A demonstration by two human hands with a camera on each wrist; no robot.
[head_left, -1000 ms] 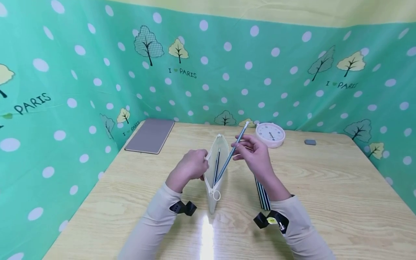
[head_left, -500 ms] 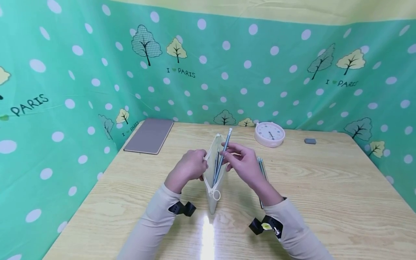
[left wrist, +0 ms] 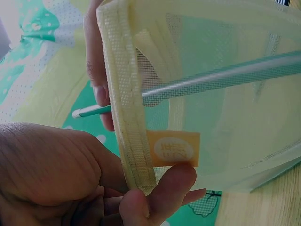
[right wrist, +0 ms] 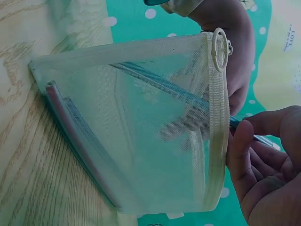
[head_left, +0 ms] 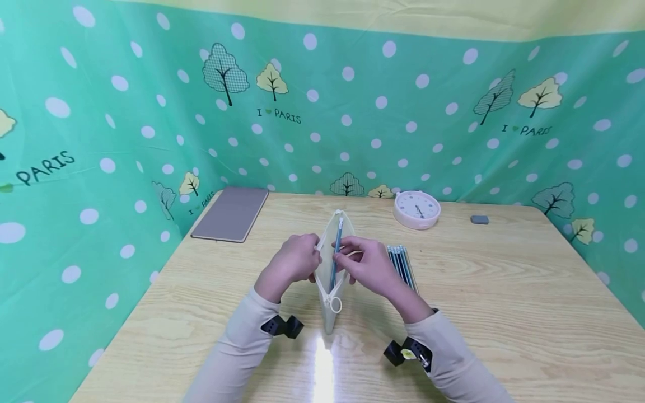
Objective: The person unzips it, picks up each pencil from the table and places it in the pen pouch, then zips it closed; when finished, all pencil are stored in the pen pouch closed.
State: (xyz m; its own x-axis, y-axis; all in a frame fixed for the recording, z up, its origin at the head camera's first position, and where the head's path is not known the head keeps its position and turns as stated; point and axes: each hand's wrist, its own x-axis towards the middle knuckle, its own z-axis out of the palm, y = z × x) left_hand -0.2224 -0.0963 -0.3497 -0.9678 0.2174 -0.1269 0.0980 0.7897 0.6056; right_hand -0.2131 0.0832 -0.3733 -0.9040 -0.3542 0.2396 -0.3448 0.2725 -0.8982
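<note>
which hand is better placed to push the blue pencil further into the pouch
Probably the right hand: it pinches the blue pencil, whose lower part is inside the mesh pouch. The left hand grips the pouch's edge, so seems suited to steadying it.

A pencil [head_left: 339, 235] and the right fingers [right wrist: 273, 125] crowd the mouth of the mesh pouch [right wrist: 216, 155] — left fingers [left wrist: 176, 181] block its left rim. Loose pencils [head_left: 401, 266] obstruct the right; beyond them, toward the eraser [head_left: 480, 220], a hand could pass.
</note>
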